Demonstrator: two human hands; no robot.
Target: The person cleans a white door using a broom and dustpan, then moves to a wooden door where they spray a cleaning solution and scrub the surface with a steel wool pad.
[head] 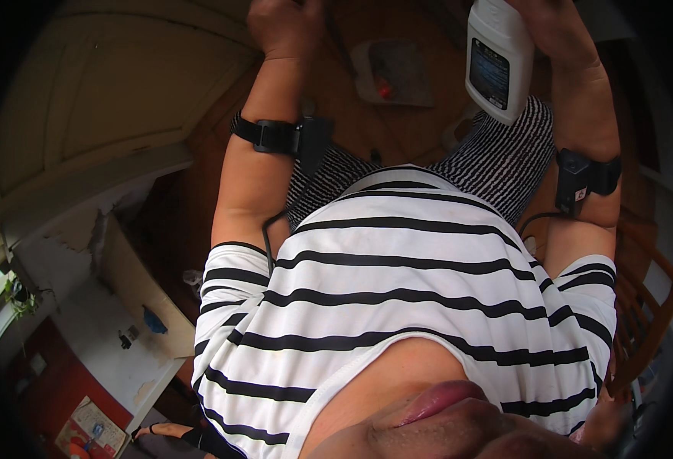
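My right hand point(551, 26) is closed around a white plastic bottle point(500, 60) with a dark printed label. Its base tilts down towards my right knee, and its upper end is cut off by the top of the picture. My left hand point(285, 26) is curled at the top edge; whatever its fingers hold is hidden or cropped. A dark stick point(341, 43) runs close beside it, down to a pale dustpan-like tray point(422, 94) on the floor. Something red point(383, 88) lies in that tray. A black strapped device sits on each of my forearms.
A large cream panelled surface point(124, 80) stands to my left, with a worn white wall behind. A wooden chair point(649, 327) is near my right elbow. Another person's arm point(167, 430) shows at the lower left. A green plant point(21, 298) hangs by the window.
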